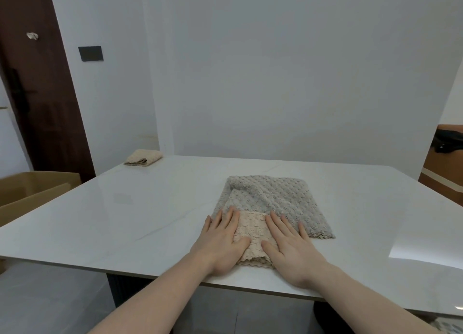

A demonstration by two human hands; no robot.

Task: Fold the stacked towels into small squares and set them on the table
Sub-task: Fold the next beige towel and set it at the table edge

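Hands (pixel 255 243) press flat on the beige towel (pixel 253 229).

Two bare forearms, left hand (pixel 220 243) and right hand (pixel 292 252), sleeveless, ringless, short plain nails.

Brightness: an even, soft, fairly bright indoor light is seen throughout.
Glare: a bright patch is reflected on the glossy table (pixel 125 208) at the right edge.
Shadows: only faint, soft shadows are cast under the left hand (pixel 220 243) and right hand (pixel 290 248).
Distortion: straight lines are bent outward near the frame edges, as at the door (pixel 37 95).
Sharpness: fine detail is slightly smeared overall.
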